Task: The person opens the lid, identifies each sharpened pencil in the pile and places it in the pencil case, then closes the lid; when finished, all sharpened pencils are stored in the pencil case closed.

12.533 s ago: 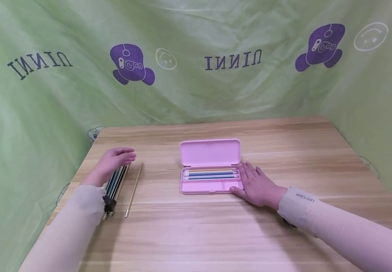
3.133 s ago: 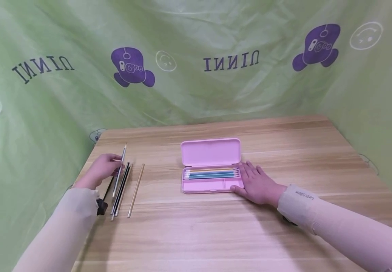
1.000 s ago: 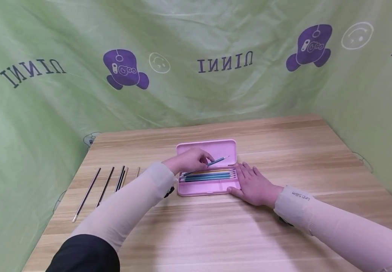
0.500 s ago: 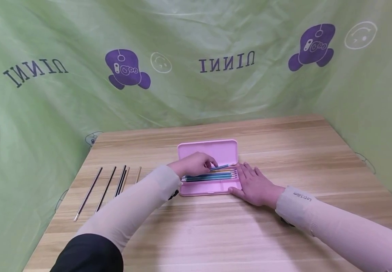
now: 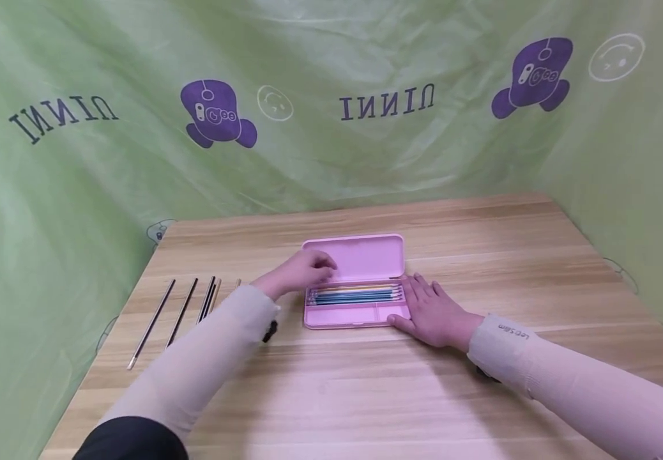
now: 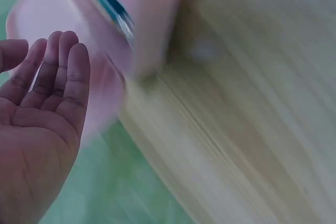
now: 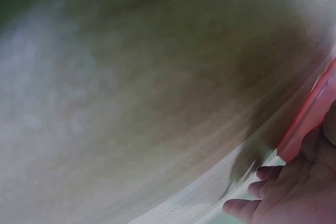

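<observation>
A pink pencil case (image 5: 340, 314) lies with its lid raised on the table. Several pencils (image 5: 357, 296), mostly blue-green with a yellowish one behind, lie side by side in its long rear compartment. My left hand (image 5: 303, 271) hovers over the case's left rear corner, holding nothing; in the left wrist view its fingers (image 6: 77, 77) are extended and relaxed. My right hand (image 5: 435, 313) rests flat against the case's right end, thumb on the front right corner. The right wrist view catches only part of that hand (image 7: 299, 187) beside the pink case wall.
Several loose pencils lie spread on the left of the wooden table (image 5: 331, 396), among them a dark one (image 5: 152, 324) with a pale end; the left sleeve partly covers others. A green printed curtain (image 5: 320, 166) hangs behind the table and along its sides.
My left hand has let go of a blue-green pencil, now in the case's rear compartment, and drawn back leftward. The black clip bundle on the left is now separate pencils. My right hand stays put.
</observation>
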Demonstrator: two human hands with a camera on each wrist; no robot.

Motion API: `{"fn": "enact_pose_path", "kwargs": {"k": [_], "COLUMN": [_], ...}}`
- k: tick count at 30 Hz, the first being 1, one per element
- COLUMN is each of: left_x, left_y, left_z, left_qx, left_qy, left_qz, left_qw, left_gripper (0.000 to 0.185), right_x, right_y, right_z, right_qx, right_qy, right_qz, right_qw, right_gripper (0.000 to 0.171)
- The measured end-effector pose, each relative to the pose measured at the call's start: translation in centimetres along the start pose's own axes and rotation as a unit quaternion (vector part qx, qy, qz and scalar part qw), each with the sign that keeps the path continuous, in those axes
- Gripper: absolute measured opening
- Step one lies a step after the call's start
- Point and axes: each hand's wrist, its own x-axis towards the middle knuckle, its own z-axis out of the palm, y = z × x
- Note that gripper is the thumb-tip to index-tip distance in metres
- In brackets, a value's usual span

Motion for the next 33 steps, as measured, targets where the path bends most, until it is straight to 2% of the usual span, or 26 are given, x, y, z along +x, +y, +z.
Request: {"fn": "enact_pose_path", "kwargs": {"k": [5,7,12,15,18,21,25,29,33], "left_x": [-4.1,-5.9,-9.8,-11.4,-12.3,-12.2,-10.6,-8.0,-5.5], "left_y": [-3.5,-4.9,-7.4,-8.3,-9.0,-9.0,-7.8,-5.5,-3.3], "left_z": [-3.6,-5.2,-8.7,-10.0,-10.2,-9.1,-6.4,-3.7,-2.0], "left_qx": [-0.048,-0.079,-0.133,-0.159,-0.179,-0.195,-0.216,-0.226,-0.198], "left_qy": [0.04,0.058,0.117,0.151,0.175,0.191,0.181,0.152,0.138], "left_qz": [-0.051,-0.069,-0.088,-0.1,-0.112,-0.128,-0.131,-0.112,-0.081], "left_qw": [0.9968,0.9928,0.9803,0.9705,0.9615,0.9533,0.9503,0.9557,0.9672], "left_gripper": [0.03,0.033,0.039,0.041,0.042,0.045,0.052,0.062,0.072], "right_x": [0.0,0.0,0.2,0.5,0.8,0.6,0.4,0.2,0.1], "right_y": [0.3,0.4,1.0,1.4,1.6,1.4,0.9,0.3,0.0], "right_z": [0.1,0.2,0.9,1.4,1.8,1.6,1.1,0.6,0.4], "right_qx": [0.002,0.004,0.003,-0.002,-0.003,-0.007,0.003,0.01,0.007], "right_qy": [0.003,0.004,0.02,0.03,0.039,0.036,0.035,0.032,0.028], "right_qz": [-0.006,-0.008,-0.016,-0.02,-0.027,-0.027,-0.029,-0.029,-0.023], "right_qw": [1.0,1.0,1.0,0.999,0.999,0.999,0.999,0.999,0.999], "right_gripper": [0.093,0.094,0.098,0.098,0.097,0.098,0.097,0.095,0.092]}}
